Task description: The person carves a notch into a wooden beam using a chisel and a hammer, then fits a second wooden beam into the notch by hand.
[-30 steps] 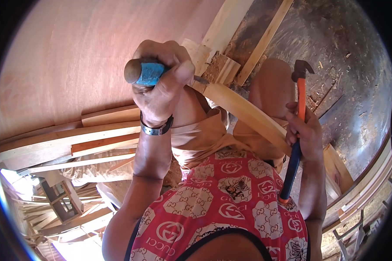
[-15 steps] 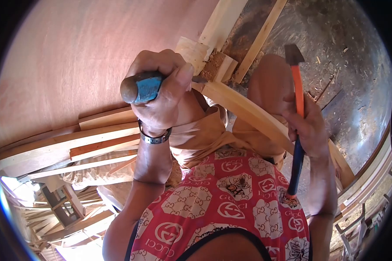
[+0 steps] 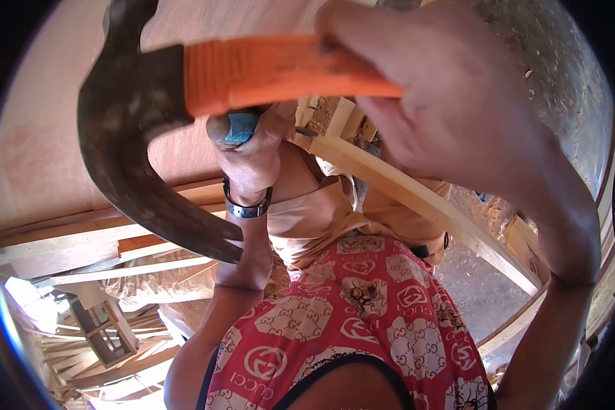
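The right hand had its fingers closed around a claw hammer; the left hand had its fingers wrapped around a blue-banded chisel, left of a wooden bar.

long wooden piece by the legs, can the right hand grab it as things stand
Probably not: the right hand is closed around the hammer and would likely need freeing first, though the long wooden piece lies mostly uncovered.

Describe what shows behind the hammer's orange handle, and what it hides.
Above the orange handle, a pinkish wood panel shows; below it, the left hand gripping a blue-banded tool. That hand's upper part is covered.
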Demonstrator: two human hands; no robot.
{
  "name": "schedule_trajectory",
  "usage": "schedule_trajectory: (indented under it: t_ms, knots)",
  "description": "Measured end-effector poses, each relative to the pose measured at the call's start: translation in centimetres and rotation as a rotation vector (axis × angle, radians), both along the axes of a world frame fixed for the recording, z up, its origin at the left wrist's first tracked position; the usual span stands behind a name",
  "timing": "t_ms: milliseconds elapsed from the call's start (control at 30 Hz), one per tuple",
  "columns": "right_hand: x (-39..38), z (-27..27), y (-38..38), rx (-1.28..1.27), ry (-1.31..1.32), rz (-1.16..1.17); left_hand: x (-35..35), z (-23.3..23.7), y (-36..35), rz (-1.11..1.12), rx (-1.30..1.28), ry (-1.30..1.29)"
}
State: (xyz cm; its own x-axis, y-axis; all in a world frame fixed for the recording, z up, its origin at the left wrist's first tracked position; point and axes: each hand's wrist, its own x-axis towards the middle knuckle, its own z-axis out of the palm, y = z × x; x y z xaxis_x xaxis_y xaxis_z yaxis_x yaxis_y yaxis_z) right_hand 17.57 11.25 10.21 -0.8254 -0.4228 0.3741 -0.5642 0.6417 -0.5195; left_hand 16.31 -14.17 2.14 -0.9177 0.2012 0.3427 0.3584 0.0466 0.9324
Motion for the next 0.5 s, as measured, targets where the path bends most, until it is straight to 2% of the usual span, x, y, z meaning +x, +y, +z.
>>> schedule_trajectory:
  t_ms: [33, 67, 100, 133, 167, 233, 267, 300, 367, 433, 467, 500]
  knots:
    - [0.0, 0.3, -0.4, 0.08, -0.111, 0.019, 0.1, -0.8, -0.4, 0.027, -0.009, 0.113]
    - [0.1, 0.5, -0.7, 0.078, -0.107, 0.02, 0.3, 0.1, -0.4, -0.008, 0.055, -0.048]
    - [0.4, 0.8, -0.9, 0.245, -0.057, -0.001, 0.5, 1.0, -0.5, -0.043, 0.12, -0.212]
    - [0.5, 0.9, -1.0, 0.411, -0.01, -0.021, 0.2, 0.5, -2.0, 0.001, -0.194, -0.176]
    - [0.5, 1.3, -0.8, 0.42, 0.036, -0.043, 0.2, -0.5, -2.6, -0.005, -0.193, -0.175]
    - [0.4, 2.0, -0.9, 0.232, 0.13, -0.036, 0.4, -2.1, -3.3, 0.17, -0.542, 0.284]
    - [0.4, 2.2, -1.1, 0.127, 0.19, -0.026, 0.9, 0.8, 0.3, 0.191, -0.215, 0.242]
    - [0.4, 2.2, -1.4, 0.066, 0.223, -0.029, 1.7, 2.4, 1.5, 0.116, 0.023, 0.029]
    - [0.4, 0.9, -1.9, 0.093, 0.125, -0.037, 1.1, 1.0, 1.0, 0.118, 0.138, 0.025]
    - [0.4, 0.2, -1.9, 0.345, -0.009, -0.056, -0.4, -0.7, -2.9, 0.013, -0.231, -0.143]
    - [-0.2, 0.1, -1.3, 0.457, 0.05, -0.023, -0.8, -4.0, -5.2, 0.18, -0.623, 0.199]
    - [-0.3, 0.9, -1.1, 0.458, 0.05, -0.03, -0.9, -3.6, -4.7, 0.173, -0.621, 0.203]
